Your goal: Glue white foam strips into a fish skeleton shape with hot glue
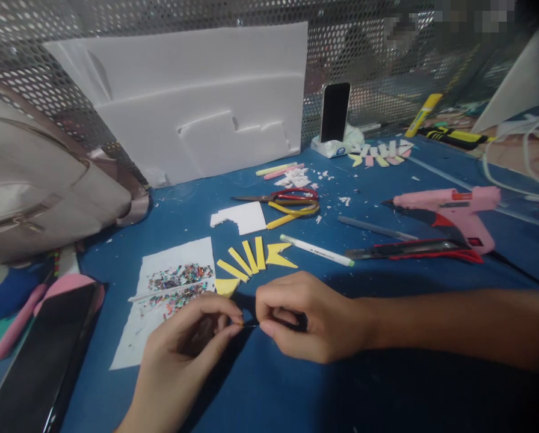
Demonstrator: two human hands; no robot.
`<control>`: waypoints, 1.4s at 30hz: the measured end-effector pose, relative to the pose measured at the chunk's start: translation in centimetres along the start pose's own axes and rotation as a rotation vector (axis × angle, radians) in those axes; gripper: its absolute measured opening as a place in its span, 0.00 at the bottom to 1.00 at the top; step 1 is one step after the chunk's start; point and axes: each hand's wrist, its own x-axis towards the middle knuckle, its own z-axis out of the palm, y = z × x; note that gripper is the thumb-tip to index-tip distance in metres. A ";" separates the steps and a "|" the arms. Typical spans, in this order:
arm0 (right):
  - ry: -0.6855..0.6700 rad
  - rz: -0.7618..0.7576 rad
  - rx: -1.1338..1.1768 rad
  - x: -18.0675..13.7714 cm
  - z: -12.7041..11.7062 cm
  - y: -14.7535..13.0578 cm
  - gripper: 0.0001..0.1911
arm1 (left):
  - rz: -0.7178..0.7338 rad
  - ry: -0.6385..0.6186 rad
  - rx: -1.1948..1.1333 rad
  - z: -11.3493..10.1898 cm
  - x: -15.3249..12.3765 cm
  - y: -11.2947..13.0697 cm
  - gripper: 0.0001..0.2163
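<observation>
My left hand (186,343) is closed in a pinch, thumb against forefinger. My right hand (317,316) faces it, also pinching, with its other fingers curled. A thin, pale strand (250,326) runs across the small gap between the fingertips, held at both ends; I cannot tell if it is thread, wire or glue. Just beyond the hands lie several yellow strips (250,255) in a fan, with a notched yellow piece (281,255) beside them. White paper (132,328) covered in shiny coloured flakes (179,279) lies next to my left hand.
Scissors (292,201), a white cut-out (246,216), a marker (317,249), a box cutter (414,249) and a pink glue gun (454,210) lie across the blue table. A phone (335,114) stands behind; another phone (44,361) and a bag (48,186) are at left.
</observation>
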 end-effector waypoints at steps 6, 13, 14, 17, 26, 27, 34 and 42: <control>0.000 -0.002 0.016 0.1 -0.1 0.0 0.04 | 0.002 -0.013 0.009 -0.1 -0.1 -0.1 0.02; -0.002 0.002 0.000 0.0 -0.1 0.1 0.04 | 0.013 -0.017 -0.012 0.1 0.0 0.2 0.04; -0.002 0.004 0.000 0.0 0.0 0.0 0.04 | 0.015 -0.022 -0.011 0.1 -0.1 0.2 0.04; 0.001 0.006 -0.005 0.1 0.0 0.0 0.04 | 0.027 -0.044 0.002 0.0 -0.2 0.0 0.05; -0.030 0.018 -0.008 0.2 -0.1 0.1 0.05 | 0.112 -0.133 0.003 -0.3 -0.1 -0.1 0.06; -0.037 0.012 -0.011 0.2 -0.1 0.1 0.05 | 0.111 -0.138 0.001 -0.3 -0.1 -0.1 0.06; -0.077 -0.018 -0.025 -0.1 0.2 0.5 0.03 | 0.042 -0.176 -0.051 -0.1 -0.4 -0.5 0.04; -0.125 -0.039 -0.044 0.1 0.0 0.3 0.02 | 0.079 -0.162 -0.074 -0.2 -0.2 0.0 0.05</control>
